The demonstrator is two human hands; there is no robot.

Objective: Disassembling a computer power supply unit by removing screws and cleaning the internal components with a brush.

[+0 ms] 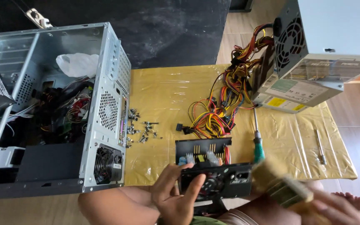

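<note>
The left hand (173, 193) held a black power box (215, 181) up by its left end, fingers wrapped around it, so its open side faced the person. The right hand (334, 208) gripped a brush (280, 185), its bristles near the box's right end. A green screwdriver (258, 141) and small screws (140, 127) lay close by on the yellow sheet (163, 91), easy to reach. The open computer case (55, 108) lay on its side at the left.

Pale and yellow labels (297, 95) on grey box (334, 37)
</note>
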